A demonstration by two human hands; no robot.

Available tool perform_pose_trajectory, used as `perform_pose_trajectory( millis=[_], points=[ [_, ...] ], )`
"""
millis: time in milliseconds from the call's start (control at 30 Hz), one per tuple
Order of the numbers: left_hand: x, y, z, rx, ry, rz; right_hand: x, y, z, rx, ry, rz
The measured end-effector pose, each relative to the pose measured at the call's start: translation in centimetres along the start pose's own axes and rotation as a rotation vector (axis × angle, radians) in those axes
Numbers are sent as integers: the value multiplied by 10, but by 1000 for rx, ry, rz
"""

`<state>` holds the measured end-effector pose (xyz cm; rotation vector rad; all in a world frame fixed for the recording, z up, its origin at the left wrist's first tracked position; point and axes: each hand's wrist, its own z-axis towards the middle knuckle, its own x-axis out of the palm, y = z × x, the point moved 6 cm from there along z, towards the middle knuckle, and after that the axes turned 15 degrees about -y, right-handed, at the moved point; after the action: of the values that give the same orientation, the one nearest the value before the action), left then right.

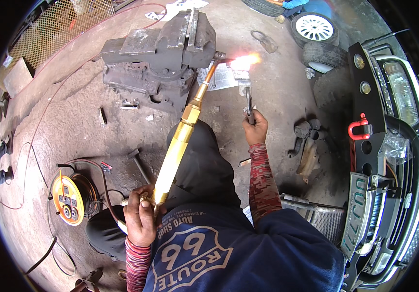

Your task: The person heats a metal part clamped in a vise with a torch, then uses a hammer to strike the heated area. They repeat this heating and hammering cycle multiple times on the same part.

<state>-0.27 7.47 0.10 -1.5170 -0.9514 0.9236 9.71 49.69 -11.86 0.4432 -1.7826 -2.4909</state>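
Note:
My left hand [140, 216] is closed around the rear end of a long brass gas torch [174, 158], by its valve knobs. The torch slants up and away to the right, and its bent copper neck [211, 73] ends near the vise. From its tip a bright flame [245, 61] blows rightward. My right hand [255, 128] grips the handle of metal pliers [249, 103]. Their far end holds a small block-like metal piece [244, 86] directly under the flame; glare washes out its upper part.
A large bench vise [170, 46] stands ahead on a metal block. A hammer [141, 165] and an orange cable reel [68, 199] lie at left, with hoses across the floor. At right is a vehicle's front bumper [367, 146]. Wheels [315, 27] and another person's blue sleeve [294, 4] show beyond.

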Motion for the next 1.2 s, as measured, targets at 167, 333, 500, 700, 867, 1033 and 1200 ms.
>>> perform_pose_trajectory(
  millis=[167,333,500,700,867,1033,1200],
  points=[
    [7,1,1,-121,62,-205,0,-12,-1,56,-18,41],
    [16,9,-1,-416,172,-657,-1,-18,-2,48,-14,114],
    [24,21,6,-431,172,-475,-14,-25,-4,115,-31,83],
    [47,42,21,-684,252,-367,-47,-23,-16,144,-59,132],
    [49,41,38,-530,164,-91,-75,-19,-18,192,-59,41],
    [34,49,52,-556,90,-56,-72,-2,-8,166,-91,92],
    [21,98,49,-900,-58,-264,-47,3,-3,196,-72,132]
  ],
)
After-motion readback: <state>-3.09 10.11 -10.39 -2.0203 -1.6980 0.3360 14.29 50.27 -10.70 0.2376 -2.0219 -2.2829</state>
